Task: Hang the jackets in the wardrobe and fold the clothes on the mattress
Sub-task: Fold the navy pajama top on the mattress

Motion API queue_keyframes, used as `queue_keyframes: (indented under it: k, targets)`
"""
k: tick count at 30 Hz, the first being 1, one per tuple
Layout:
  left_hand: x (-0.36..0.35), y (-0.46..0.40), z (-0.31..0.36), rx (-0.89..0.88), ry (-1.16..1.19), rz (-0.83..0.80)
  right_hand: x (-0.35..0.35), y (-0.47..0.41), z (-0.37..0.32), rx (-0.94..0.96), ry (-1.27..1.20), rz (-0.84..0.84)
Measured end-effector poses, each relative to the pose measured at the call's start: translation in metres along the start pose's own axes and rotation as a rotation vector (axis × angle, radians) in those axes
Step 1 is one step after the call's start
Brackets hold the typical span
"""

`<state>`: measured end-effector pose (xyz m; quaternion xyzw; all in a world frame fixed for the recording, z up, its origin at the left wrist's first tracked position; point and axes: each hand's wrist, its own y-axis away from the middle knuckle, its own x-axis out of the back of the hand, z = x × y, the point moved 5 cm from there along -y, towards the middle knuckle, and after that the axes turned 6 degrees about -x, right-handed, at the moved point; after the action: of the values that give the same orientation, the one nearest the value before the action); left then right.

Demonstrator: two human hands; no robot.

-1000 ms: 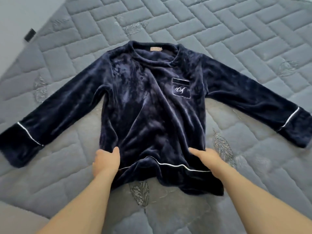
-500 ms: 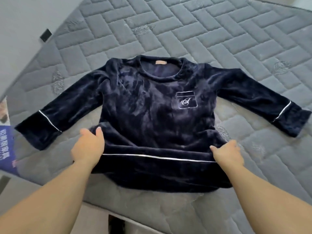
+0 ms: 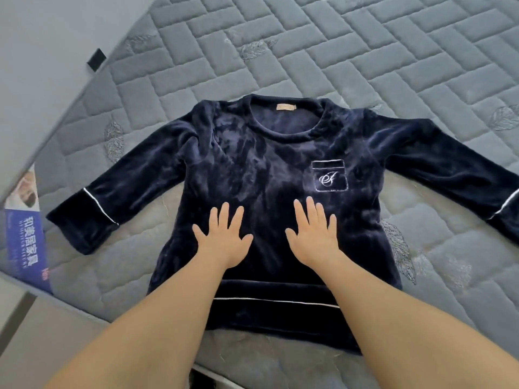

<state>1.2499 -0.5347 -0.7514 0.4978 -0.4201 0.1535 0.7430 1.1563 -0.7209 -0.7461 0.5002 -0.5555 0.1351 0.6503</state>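
The navy top (image 3: 269, 175) lies flat, collar toward the far edge of the mattress (image 3: 365, 60), sleeves out sideways, left hand (image 3: 223, 242) and right hand (image 3: 313, 237) pressing spread-fingered mid-body.

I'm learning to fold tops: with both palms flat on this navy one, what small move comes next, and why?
Probably fold one sleeve inward. The navy top lies face up and smooth on the mattress, the left hand and right hand flat on it, both sleeves spread.
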Motion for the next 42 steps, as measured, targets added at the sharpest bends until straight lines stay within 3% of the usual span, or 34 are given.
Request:
queue_keyframes:
  k: [5,9,13,19,23,25,29,36,42]
  targets:
    - [0.001,-0.069,-0.013,-0.076,-0.101,0.216,-0.005,-0.088,-0.012,-0.021,0.024,0.131]
    - [-0.019,-0.107,-0.029,-0.112,-0.175,0.416,-0.027,-0.12,-0.012,-0.003,0.098,0.372]
    - [0.019,-0.144,-0.023,-0.123,-0.144,0.475,0.017,-0.175,-0.004,-0.048,0.005,0.387]
    - [0.118,-0.281,-0.018,-0.069,-0.017,0.359,0.111,-0.309,0.026,-0.172,-0.104,0.421]
    - [0.157,-0.355,-0.016,-0.08,-0.036,0.33,0.122,-0.341,0.036,-0.142,-0.139,0.673]
    - [0.162,-0.362,-0.013,-0.132,-0.087,0.462,0.117,-0.343,0.037,-0.137,-0.202,0.761]
    - [0.18,-0.351,-0.001,-0.285,0.029,0.717,0.126,-0.351,0.04,-0.141,-0.206,0.741]
    - [0.181,-0.353,0.002,-0.307,0.005,0.731,0.122,-0.358,0.038,-0.116,-0.165,0.69]
    - [0.179,-0.348,0.003,-0.335,-0.028,0.786,0.12,-0.355,0.041,-0.081,-0.165,0.748]
